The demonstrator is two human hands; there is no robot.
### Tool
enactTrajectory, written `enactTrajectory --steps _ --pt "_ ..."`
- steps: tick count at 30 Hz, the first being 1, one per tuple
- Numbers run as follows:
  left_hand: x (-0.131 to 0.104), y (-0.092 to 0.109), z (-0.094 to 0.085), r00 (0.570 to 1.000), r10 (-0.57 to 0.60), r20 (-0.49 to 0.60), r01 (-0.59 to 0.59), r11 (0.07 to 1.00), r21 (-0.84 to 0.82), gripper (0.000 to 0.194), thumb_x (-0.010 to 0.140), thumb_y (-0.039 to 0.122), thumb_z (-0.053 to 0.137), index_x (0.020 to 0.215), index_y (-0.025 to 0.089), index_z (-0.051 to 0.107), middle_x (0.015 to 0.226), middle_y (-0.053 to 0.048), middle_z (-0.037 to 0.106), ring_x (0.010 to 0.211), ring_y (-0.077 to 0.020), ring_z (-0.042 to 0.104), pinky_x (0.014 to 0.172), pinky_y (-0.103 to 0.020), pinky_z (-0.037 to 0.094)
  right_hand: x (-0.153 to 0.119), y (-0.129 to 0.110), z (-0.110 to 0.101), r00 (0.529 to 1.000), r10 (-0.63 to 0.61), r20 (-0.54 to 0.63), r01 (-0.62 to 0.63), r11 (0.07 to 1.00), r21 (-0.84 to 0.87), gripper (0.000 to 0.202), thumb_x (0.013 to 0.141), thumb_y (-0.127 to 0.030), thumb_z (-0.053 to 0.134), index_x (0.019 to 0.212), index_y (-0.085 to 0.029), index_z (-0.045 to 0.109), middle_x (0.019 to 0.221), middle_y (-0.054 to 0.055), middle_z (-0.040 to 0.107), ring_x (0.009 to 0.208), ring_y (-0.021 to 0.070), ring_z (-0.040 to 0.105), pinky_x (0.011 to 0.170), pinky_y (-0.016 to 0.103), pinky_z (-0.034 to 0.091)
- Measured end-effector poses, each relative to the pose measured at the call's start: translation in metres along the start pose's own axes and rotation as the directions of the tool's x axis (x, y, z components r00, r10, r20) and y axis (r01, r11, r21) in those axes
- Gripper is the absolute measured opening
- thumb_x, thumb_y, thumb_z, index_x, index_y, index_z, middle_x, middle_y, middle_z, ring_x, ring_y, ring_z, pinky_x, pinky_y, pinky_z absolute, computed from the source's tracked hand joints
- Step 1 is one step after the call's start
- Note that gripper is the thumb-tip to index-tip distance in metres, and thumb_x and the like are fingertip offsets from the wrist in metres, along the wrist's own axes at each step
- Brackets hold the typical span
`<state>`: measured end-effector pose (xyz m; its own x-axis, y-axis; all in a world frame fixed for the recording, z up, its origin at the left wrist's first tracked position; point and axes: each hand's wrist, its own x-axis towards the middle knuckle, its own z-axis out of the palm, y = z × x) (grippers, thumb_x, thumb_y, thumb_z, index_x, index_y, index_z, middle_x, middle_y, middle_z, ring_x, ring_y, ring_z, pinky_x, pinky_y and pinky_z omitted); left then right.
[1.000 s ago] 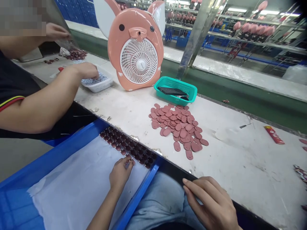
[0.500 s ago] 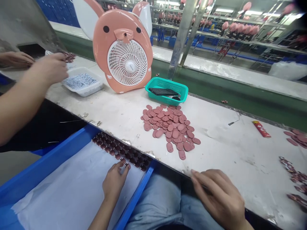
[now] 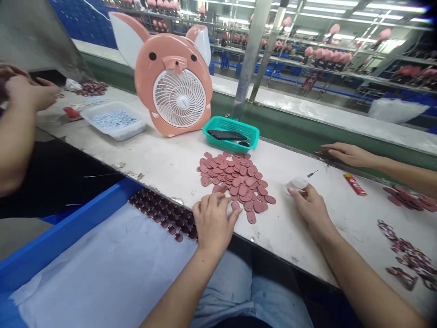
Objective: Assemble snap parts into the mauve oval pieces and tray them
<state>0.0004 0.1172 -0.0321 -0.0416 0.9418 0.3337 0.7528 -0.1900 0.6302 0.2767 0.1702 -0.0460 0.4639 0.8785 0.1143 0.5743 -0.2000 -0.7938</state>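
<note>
My left hand point(image 3: 213, 221) is at the near edge of the pile of dusty-pink oval pieces point(image 3: 239, 177), fingers bent and thumb apart. Nothing shows in its grasp, though the fingertips hide part of the pile. Farther right, my right hand point(image 3: 312, 207) has thumb and fingers closed around a small whitish translucent bottle point(image 3: 299, 183). A thin needle tip with a dark base point(image 3: 311, 174) lies just beyond it. Below on the left, rows of small dark reddish pieces point(image 3: 164, 212) line a white sheet point(image 3: 102, 269) in a blue crate point(image 3: 68, 232).
A pink pig-shaped fan point(image 3: 174, 82) stands behind a teal basket point(image 3: 232, 143) holding a phone. A white tray point(image 3: 114, 120) holds small bits. Co-workers' hands reach in at left point(image 3: 32, 91) and right point(image 3: 351, 155). A red-yellow packet point(image 3: 355, 184) lies right.
My left hand has left the crate rows and moved up to the pile. My right hand has moved forward onto the bottle. A co-worker's hand has appeared at the right.
</note>
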Motion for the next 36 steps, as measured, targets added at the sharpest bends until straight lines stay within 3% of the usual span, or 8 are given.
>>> enactTrajectory --steps 3,8,14,21,26,30,33,36 --pt "-0.001 0.004 -0.004 0.998 -0.063 0.031 0.065 0.995 -0.08 0.011 0.083 0.029 0.076 0.093 0.024 0.075 0.114 -0.011 0.073 0.11 -0.0369 0.056 0.098 -0.058 0.03 -0.01 -0.015 -0.003 1.0 -0.012 0.008 0.011 0.987 0.158 0.033 0.089 -0.046 0.065 0.109 -0.019 0.062 0.111 0.008 0.066 0.106 0.0264 0.061 0.094 0.047 0.049" --pt "-0.015 0.011 -0.016 0.97 -0.205 0.133 0.241 0.892 -0.383 0.005 0.08 0.023 0.076 0.081 0.026 0.071 0.085 -0.003 0.075 0.091 -0.0288 0.062 0.096 -0.051 0.036 -0.078 -0.048 -0.003 0.981 -0.067 0.181 -0.027 0.88 0.474 0.036 0.084 -0.052 0.063 0.104 -0.025 0.051 0.084 0.0 0.06 0.06 0.0164 0.057 0.048 0.029 0.049" --pt "-0.048 0.026 -0.031 0.881 -0.315 0.352 0.463 0.431 -0.775 0.021 0.076 0.039 0.081 0.079 0.022 0.069 0.072 -0.001 0.073 0.07 -0.0179 0.064 0.07 -0.03 0.05 -0.168 -0.076 0.013 0.852 -0.029 0.523 -0.33 0.746 0.579 0.043 0.077 -0.045 0.081 0.098 -0.024 0.051 0.069 -0.005 0.056 0.045 0.0072 0.046 0.042 0.019 0.038" --pt "-0.061 0.023 -0.038 0.861 -0.164 0.482 0.493 0.033 -0.869 0.037 0.059 0.048 0.092 0.082 0.021 0.083 0.07 0.0 0.066 0.066 -0.0135 0.062 0.067 -0.026 0.052 -0.181 -0.085 0.01 0.671 -0.012 0.741 -0.602 0.576 0.553 0.051 0.078 -0.05 0.079 0.106 -0.025 0.045 0.065 -0.007 0.052 0.042 0.0046 0.037 0.04 0.016 0.03" --pt "-0.066 0.018 -0.042 0.823 -0.312 0.474 0.474 -0.084 -0.877 0.029 0.069 0.046 0.087 0.087 0.024 0.079 0.086 -0.004 0.078 0.076 -0.015 0.071 0.06 -0.02 0.054 -0.173 -0.084 -0.003 0.721 0.024 0.692 -0.526 0.67 0.524 0.063 0.083 -0.064 0.066 0.128 -0.031 0.036 0.078 -0.003 0.061 0.049 0.011 0.049 0.036 0.018 0.044" --pt "-0.068 0.022 -0.051 0.697 -0.502 0.513 0.499 -0.175 -0.849 0.025 0.072 0.04 0.086 0.087 0.022 0.078 0.08 -0.005 0.079 0.068 -0.0154 0.072 0.045 -0.017 0.052 -0.156 -0.058 -0.024 0.853 0.006 0.522 -0.274 0.856 0.438 0.051 0.078 -0.047 0.078 0.121 -0.03 0.055 0.081 0.0 0.064 0.048 0.0102 0.051 0.037 0.017 0.044" --pt "-0.066 0.03 -0.057 0.615 -0.599 0.513 0.495 -0.213 -0.842 0.037 0.06 0.046 0.092 0.085 0.021 0.08 0.074 -0.004 0.079 0.063 -0.0144 0.07 0.041 -0.015 0.05 -0.15 -0.042 -0.034 0.928 -0.108 0.358 -0.124 0.814 0.568 0.034 0.081 -0.041 0.074 0.112 -0.026 0.069 0.07 0.002 0.061 0.046 0.0133 0.052 0.038 0.023 0.045" --pt "-0.065 0.036 -0.058 0.595 -0.616 0.516 0.504 -0.214 -0.837 0.045 0.051 0.049 0.095 0.085 0.022 0.083 0.074 -0.005 0.08 0.06 -0.013 0.07 0.041 -0.014 0.049 -0.157 -0.038 -0.034 0.936 -0.194 0.294 -0.084 0.688 0.721 0.034 0.095 -0.047 0.052 0.119 -0.027 0.067 0.049 -0.006 0.035 0.032 0.0103 0.03 0.03 0.023 0.031"
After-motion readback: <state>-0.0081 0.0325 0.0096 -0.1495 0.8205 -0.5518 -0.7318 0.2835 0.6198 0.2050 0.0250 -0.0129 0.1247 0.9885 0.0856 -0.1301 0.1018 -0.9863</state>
